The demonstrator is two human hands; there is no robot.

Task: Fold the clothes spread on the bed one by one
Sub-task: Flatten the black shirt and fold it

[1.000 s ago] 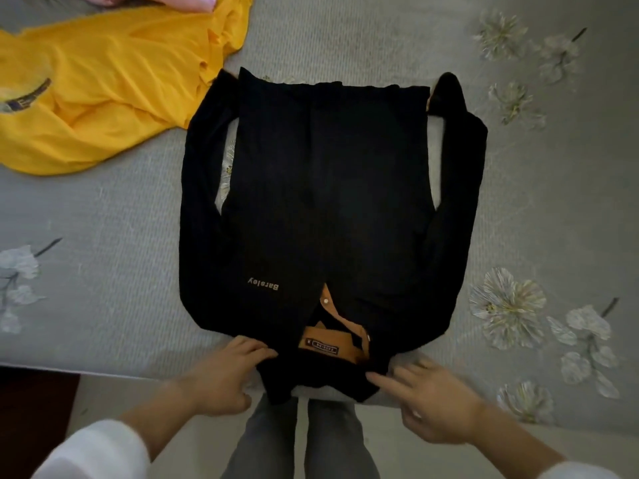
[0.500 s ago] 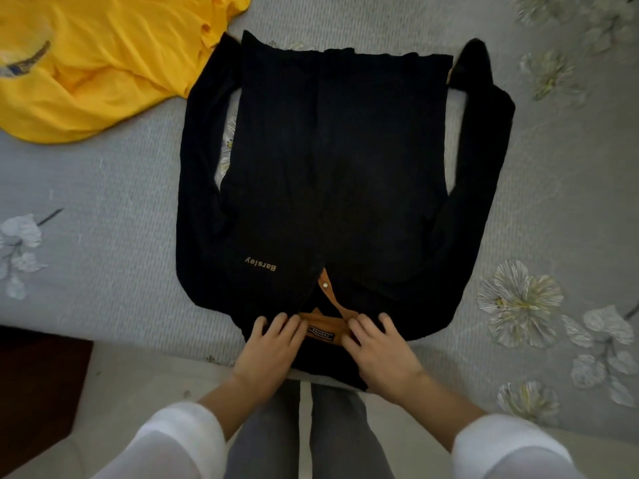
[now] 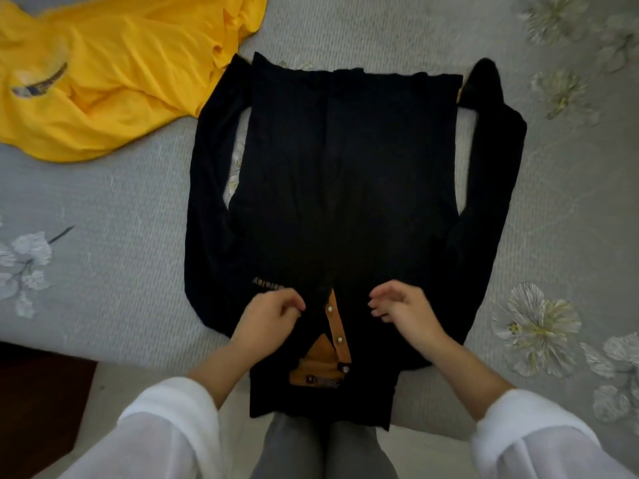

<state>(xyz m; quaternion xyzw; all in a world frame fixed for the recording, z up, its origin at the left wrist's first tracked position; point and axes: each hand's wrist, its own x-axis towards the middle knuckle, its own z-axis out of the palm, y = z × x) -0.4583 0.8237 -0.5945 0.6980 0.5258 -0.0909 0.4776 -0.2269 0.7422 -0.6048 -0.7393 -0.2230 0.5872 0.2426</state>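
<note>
A black long-sleeved shirt (image 3: 345, 188) is lying flat on the grey flowered bed (image 3: 103, 236), its collar end hanging just over the near edge and its hem pointing toward the far side. Both sleeves are running alongside the body, the left one bending close to the yellow garment (image 3: 114, 74), which is lying crumpled toward the far left corner of the bed and appears to be just touching that sleeve's cuff. The tan-lined button placket (image 3: 334, 326) of the shirt is lying open between the two hands.

The left hand (image 3: 266, 319) is resting on the chest of the shirt just left of the placket, its fingers (image 3: 294, 305) curling shut, apparently pinching the black cloth, though the grip itself is blurred. The right hand (image 3: 404, 312) is sitting just right of the placket with its fingers (image 3: 380, 305) bending loosely inward; whether they are holding cloth I cannot tell. White sleeves (image 3: 173, 426) are covering both forearms, and grey trousers (image 3: 321, 447) are showing below the bed's near edge.
</note>
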